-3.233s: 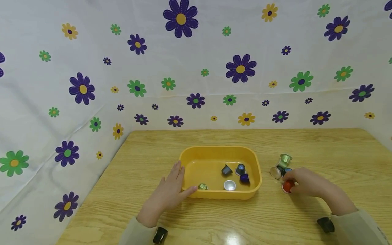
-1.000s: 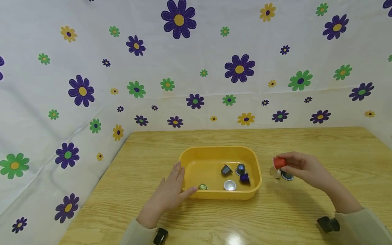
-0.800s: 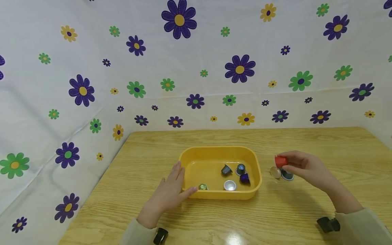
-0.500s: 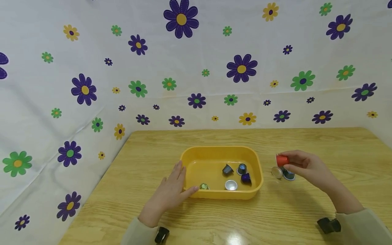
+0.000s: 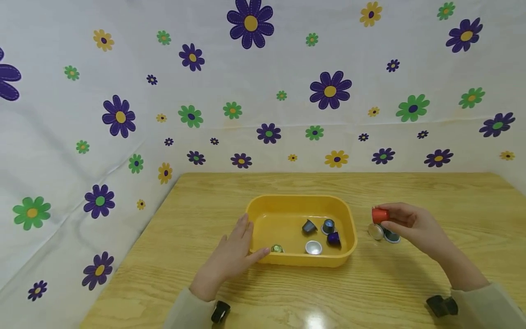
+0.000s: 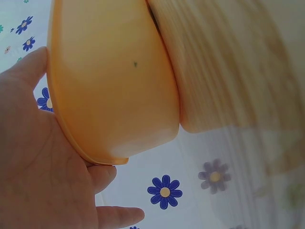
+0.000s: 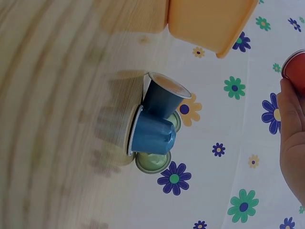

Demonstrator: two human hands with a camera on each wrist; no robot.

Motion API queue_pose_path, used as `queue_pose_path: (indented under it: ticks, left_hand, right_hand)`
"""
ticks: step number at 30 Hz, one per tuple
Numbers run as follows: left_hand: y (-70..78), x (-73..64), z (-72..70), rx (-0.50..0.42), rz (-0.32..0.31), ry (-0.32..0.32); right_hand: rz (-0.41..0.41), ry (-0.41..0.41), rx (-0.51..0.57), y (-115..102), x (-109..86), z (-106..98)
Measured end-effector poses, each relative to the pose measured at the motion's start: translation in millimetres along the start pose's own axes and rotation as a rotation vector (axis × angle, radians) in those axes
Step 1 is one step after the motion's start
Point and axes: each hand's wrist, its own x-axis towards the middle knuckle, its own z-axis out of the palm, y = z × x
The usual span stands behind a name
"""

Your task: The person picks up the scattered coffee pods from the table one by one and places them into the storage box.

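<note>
My right hand (image 5: 421, 228) pinches a red coffee capsule (image 5: 380, 215) between thumb and fingers, held up over a small pile. In the right wrist view that pile shows a blue capsule (image 7: 151, 134) standing on its rim, a dark capsule (image 7: 162, 99) tipped beside it, and green capsules (image 7: 153, 162) behind. From the head, much of the pile is hidden by my right hand. My left hand (image 5: 230, 256) rests against the left front corner of the yellow tray (image 5: 297, 198), fingers straight along its side and thumb on the front rim.
Inside the tray lie several capsules: a grey one (image 5: 309, 226), a blue one (image 5: 328, 225), a purple one (image 5: 334, 239), one with its silver lid up (image 5: 313, 247) and a green one (image 5: 277, 248). A flowered sheet (image 5: 246, 100) stands behind the wooden table (image 5: 213, 192).
Since the earliest frame my right hand has lifted the red capsule off the table to above the pile. In the last second it barely moves; the left hand stays at the tray.
</note>
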Motion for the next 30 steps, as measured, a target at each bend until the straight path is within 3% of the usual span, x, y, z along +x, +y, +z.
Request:
queue_pose_path:
  ticks: [8, 13, 30]
  left_hand:
    - [2.3, 1.6, -0.3, -0.003, 0.011, -0.004]
    - [1.7, 2.2, -0.4, 0.005, 0.012, -0.001]
    - [-0.6, -0.1, -0.7, 0.002, 0.004, 0.004]
  right_hand:
    - [-0.033, 0.002, 0.012, -3, 1.8, 8]
    - [-0.024, -0.03, -0.038, -8, 9.0, 16]
    - [-0.018, -0.128, -0.017, -30, 38.3, 60]
